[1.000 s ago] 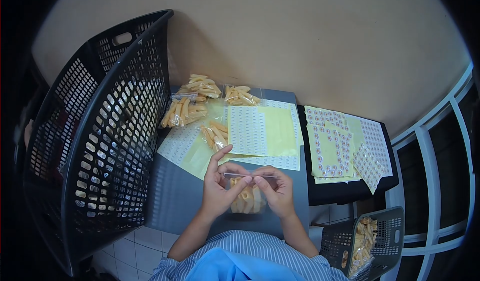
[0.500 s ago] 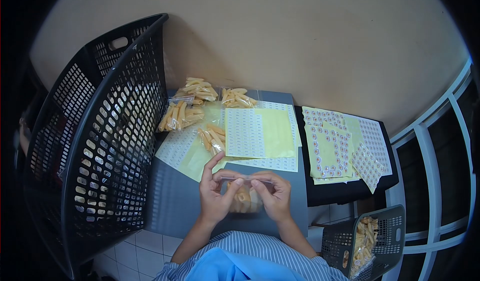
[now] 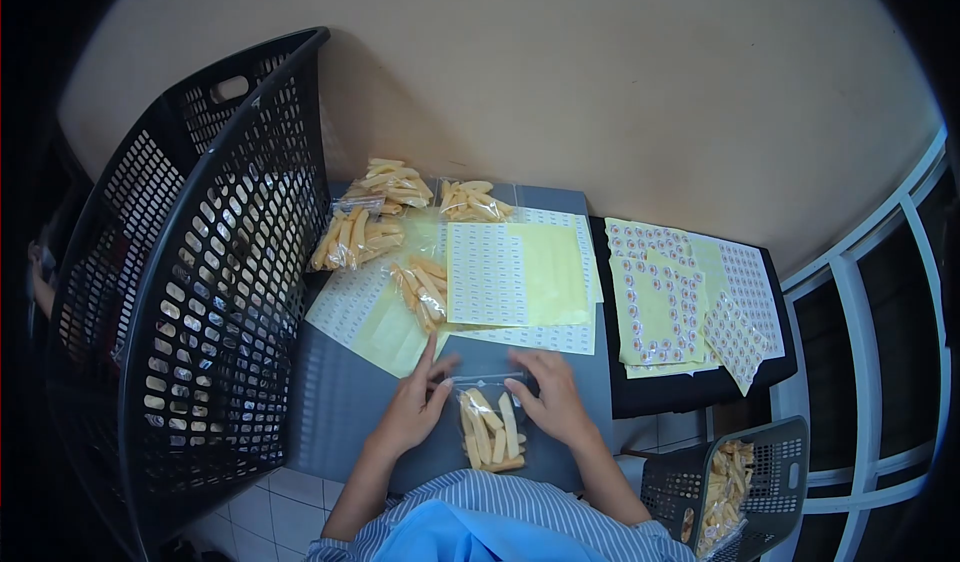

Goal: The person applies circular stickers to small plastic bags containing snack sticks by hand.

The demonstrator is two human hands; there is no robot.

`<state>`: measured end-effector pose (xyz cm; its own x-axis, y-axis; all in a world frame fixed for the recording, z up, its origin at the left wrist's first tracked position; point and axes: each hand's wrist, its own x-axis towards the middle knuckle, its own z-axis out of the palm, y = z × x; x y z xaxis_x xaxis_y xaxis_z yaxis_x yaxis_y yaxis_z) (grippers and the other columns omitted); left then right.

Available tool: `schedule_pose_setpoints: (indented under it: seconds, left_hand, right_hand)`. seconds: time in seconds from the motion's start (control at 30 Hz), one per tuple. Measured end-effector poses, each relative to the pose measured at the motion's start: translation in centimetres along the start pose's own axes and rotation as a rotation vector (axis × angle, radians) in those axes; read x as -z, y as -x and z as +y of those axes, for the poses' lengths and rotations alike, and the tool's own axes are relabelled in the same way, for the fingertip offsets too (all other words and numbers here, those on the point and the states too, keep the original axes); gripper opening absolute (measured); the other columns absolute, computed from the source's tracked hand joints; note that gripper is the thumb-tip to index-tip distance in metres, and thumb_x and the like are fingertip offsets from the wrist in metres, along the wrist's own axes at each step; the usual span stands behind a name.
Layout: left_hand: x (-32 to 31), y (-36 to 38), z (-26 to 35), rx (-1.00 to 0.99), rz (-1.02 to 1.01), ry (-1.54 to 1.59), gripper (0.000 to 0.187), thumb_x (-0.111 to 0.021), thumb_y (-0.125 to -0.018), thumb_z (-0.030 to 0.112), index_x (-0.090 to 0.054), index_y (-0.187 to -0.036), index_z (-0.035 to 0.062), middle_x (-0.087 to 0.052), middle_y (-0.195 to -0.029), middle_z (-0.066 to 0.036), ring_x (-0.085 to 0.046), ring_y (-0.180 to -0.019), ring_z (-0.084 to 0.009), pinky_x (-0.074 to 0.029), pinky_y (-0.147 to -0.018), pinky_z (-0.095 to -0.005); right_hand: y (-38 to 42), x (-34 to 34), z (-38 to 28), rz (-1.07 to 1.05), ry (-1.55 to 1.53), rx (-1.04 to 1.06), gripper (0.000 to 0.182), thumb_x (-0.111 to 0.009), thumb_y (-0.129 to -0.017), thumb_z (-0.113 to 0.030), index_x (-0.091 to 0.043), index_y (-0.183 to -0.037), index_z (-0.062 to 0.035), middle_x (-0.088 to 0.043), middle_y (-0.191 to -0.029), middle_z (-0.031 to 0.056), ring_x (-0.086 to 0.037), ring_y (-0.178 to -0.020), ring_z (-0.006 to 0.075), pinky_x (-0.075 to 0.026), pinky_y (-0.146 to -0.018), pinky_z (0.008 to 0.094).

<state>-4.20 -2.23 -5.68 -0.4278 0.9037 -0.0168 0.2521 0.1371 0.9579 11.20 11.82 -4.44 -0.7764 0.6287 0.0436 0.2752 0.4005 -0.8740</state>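
Note:
A clear zip bag of pale yellow sticks [image 3: 490, 432] lies on the grey table [image 3: 335, 402], its top edge away from me. At the bag's upper left corner is my left hand [image 3: 415, 402], fingers apart and slightly blurred. My right hand [image 3: 547, 397] is at the upper right corner, its thumb by the bag's edge and its fingers spread. Beyond my left hand lies another filled bag [image 3: 422, 292], beside a sheet of small labels [image 3: 515, 274].
More filled bags [image 3: 357, 237] lie at the back left. A tall black basket [image 3: 220, 292] stands at the left. Round-sticker sheets [image 3: 655, 302] rest on a black surface at the right, above a smaller basket [image 3: 790, 472] of filled bags. Part of a person's arm [image 3: 42, 282] shows far left.
The bag has gone from between my hands to lying flat on the table, nearer to me. Both hands have opened and moved slightly apart.

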Motion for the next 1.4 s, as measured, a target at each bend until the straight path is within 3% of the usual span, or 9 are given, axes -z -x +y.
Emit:
schedule_pose_setpoints:
  seconds: [0.03, 0.17, 0.43, 0.53, 0.67, 0.83, 1.07, 1.2, 1.4]
  left_hand:
    - [0.1, -0.1, 0.2, -0.021, 0.094, -0.309, 0.069, -0.053, -0.083, 0.008, -0.013, -0.138, 0.0046, -0.047, -0.119, -0.019, -0.048, -0.105, -0.0237, -0.040, -0.084, -0.0291]
    - [-0.2, -1.2, 1.1, -0.249, 0.341, -0.518, 0.060, -0.057, -0.079, 0.010, -0.027, -0.131, 0.0006, -0.041, -0.119, -0.019, -0.045, -0.101, -0.0286, -0.040, -0.084, -0.0303]
    - [0.8, -1.0, -1.0, -0.003, 0.320, 0.424, 0.041, -0.050, -0.084, 0.014, -0.039, -0.122, 0.0021, -0.046, -0.115, -0.009, -0.044, -0.089, -0.0128, -0.039, -0.076, -0.0249]
    - [1.6, -2.0, -0.7, 0.057, 0.114, 1.182, 0.046, -0.052, -0.084, 0.024, -0.039, -0.122, 0.0020, -0.047, -0.118, -0.011, -0.047, -0.097, -0.0154, -0.040, -0.080, -0.0270]
    - [1.4, -1.4, -1.4, -0.087, -0.105, 1.478, 0.055, -0.047, -0.084, 0.026, -0.030, -0.129, -0.0011, -0.044, -0.125, -0.015, -0.045, -0.114, -0.0274, -0.037, -0.095, -0.0396]
    - [0.6, 0.1, -1.4, 0.270, -0.104, 1.171, 0.058, -0.043, -0.077, 0.016, -0.027, -0.129, -0.0067, -0.041, -0.126, -0.024, -0.044, -0.114, -0.0353, -0.035, -0.097, -0.0449]
    - [0.4, 2.5, -0.6, -0.103, -0.352, 1.495, 0.070, -0.044, -0.066, 0.007, -0.023, -0.132, -0.0056, -0.035, -0.132, -0.023, -0.035, -0.122, -0.0361, -0.030, -0.100, -0.0455]
    - [0.3, 3.7, 2.6, -0.234, -0.176, 1.387, 0.085, -0.055, -0.056, 0.018, -0.024, -0.132, -0.0033, -0.037, -0.130, -0.023, -0.042, -0.116, -0.0357, -0.034, -0.097, -0.0444]
    - [0.4, 3.7, 4.6, -0.102, -0.155, 1.289, 0.083, -0.054, -0.057, 0.018, -0.025, -0.132, -0.0037, -0.038, -0.130, -0.022, -0.041, -0.117, -0.0350, -0.033, -0.098, -0.0434]
  right_hand:
    - [-0.7, -0.1, -0.3, 0.158, 0.404, 0.196, 0.034, -0.065, -0.072, -0.013, -0.059, -0.105, -0.0039, -0.057, -0.093, 0.0069, -0.053, -0.088, 0.0208, -0.040, -0.079, 0.0330]
    - [-4.9, -1.3, -0.4, 0.191, 0.389, 0.180, 0.040, -0.068, -0.064, -0.012, -0.058, -0.102, -0.0067, -0.051, -0.098, 0.0078, -0.047, -0.094, 0.0247, -0.036, -0.080, 0.0350]
    - [-8.0, -3.2, 0.8, 0.332, 0.550, 0.543, 0.014, -0.062, -0.066, -0.007, -0.060, -0.080, -0.0058, -0.054, -0.075, 0.0023, -0.053, -0.076, 0.0199, -0.036, -0.072, 0.0333]
    - [-5.9, -2.1, -1.5, 0.425, 0.555, 0.713, 0.009, -0.060, -0.067, -0.005, -0.061, -0.076, -0.0074, -0.056, -0.072, 0.0005, -0.055, -0.070, 0.0172, -0.036, -0.070, 0.0322]
    - [0.1, -1.6, -2.8, 0.247, 0.539, 1.056, 0.016, -0.063, -0.069, -0.013, -0.064, -0.085, -0.0105, -0.060, -0.080, -0.0014, -0.057, -0.075, 0.0123, -0.037, -0.067, 0.0273]
    - [2.1, -0.5, -4.0, 0.073, 0.365, 0.983, 0.029, -0.069, -0.066, -0.024, -0.064, -0.091, -0.0094, -0.060, -0.086, 0.0011, -0.057, -0.079, 0.0139, -0.039, -0.068, 0.0267]
    - [-0.9, 1.1, -7.9, 0.359, 0.077, 0.558, 0.030, -0.068, -0.072, -0.009, -0.061, -0.100, -0.0020, -0.057, -0.094, 0.0115, -0.057, -0.080, 0.0217, -0.045, -0.068, 0.0304]
    - [-0.4, 0.4, -9.4, 0.366, 0.000, 0.498, 0.026, -0.066, -0.071, -0.004, -0.062, -0.097, 0.0018, -0.056, -0.095, 0.0138, -0.057, -0.083, 0.0209, -0.047, -0.071, 0.0280]
    - [0.4, -0.9, -10.3, 0.480, -0.046, 0.501, 0.026, -0.071, -0.066, -0.001, -0.065, -0.091, -0.0006, -0.060, -0.087, 0.0109, -0.061, -0.076, 0.0192, -0.051, -0.066, 0.0266]
